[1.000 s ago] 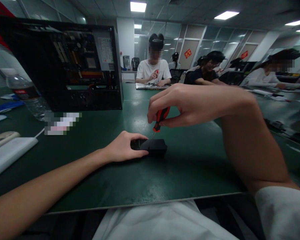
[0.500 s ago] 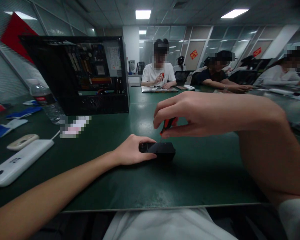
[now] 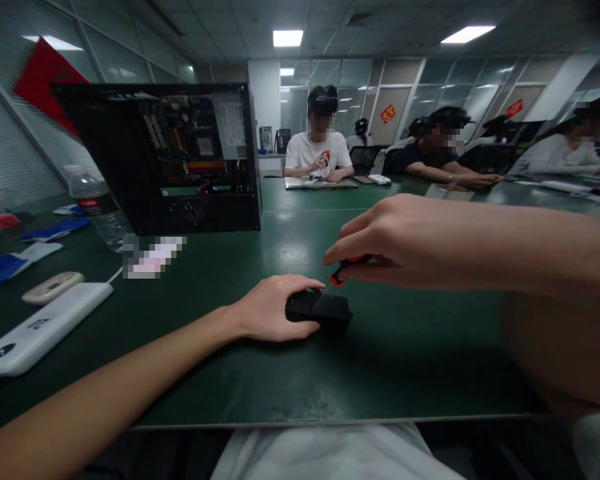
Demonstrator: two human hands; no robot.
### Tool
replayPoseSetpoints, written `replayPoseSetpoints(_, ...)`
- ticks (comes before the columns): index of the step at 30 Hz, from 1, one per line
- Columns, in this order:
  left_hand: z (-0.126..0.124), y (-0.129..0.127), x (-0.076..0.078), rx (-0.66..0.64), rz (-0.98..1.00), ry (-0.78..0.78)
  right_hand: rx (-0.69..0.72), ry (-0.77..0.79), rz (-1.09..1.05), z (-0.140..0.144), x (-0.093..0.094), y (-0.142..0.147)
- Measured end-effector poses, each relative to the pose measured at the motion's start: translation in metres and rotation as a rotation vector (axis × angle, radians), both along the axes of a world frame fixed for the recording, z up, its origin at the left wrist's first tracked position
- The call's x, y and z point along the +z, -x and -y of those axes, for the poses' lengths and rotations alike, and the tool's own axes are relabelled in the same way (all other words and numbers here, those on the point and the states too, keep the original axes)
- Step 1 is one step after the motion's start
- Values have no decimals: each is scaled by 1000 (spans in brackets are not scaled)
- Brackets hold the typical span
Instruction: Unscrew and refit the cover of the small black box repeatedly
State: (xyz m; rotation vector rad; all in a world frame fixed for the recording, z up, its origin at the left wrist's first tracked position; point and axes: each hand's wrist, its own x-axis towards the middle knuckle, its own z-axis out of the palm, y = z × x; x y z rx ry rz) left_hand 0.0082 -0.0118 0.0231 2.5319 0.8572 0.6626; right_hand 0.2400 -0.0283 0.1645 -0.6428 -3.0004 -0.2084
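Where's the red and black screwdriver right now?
In the head view, the screwdriver is just right of centre, gripped in the right hand and slanting down toward the black box held by the left hand.

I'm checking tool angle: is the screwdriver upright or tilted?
Tilted: the screwdriver slants from the right hand down and leftward toward the black box.

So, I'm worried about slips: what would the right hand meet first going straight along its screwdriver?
Probably the black box, where the screwdriver points; whether its tip touches is unclear.
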Motion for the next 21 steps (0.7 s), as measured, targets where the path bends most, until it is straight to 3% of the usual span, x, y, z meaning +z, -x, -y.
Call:
replayPoseSetpoints(6,4,-24,-2,-34,-30,-7,-54,108,30,-5,-18,-34)
replayPoseSetpoints(14,6,-21,-9,45,25,9,-193,386,-127,-2,-51,-108)
replayPoseSetpoints(21,7,-22,-9,51,17,-3,-143,419,-132,-10,-67,-100)
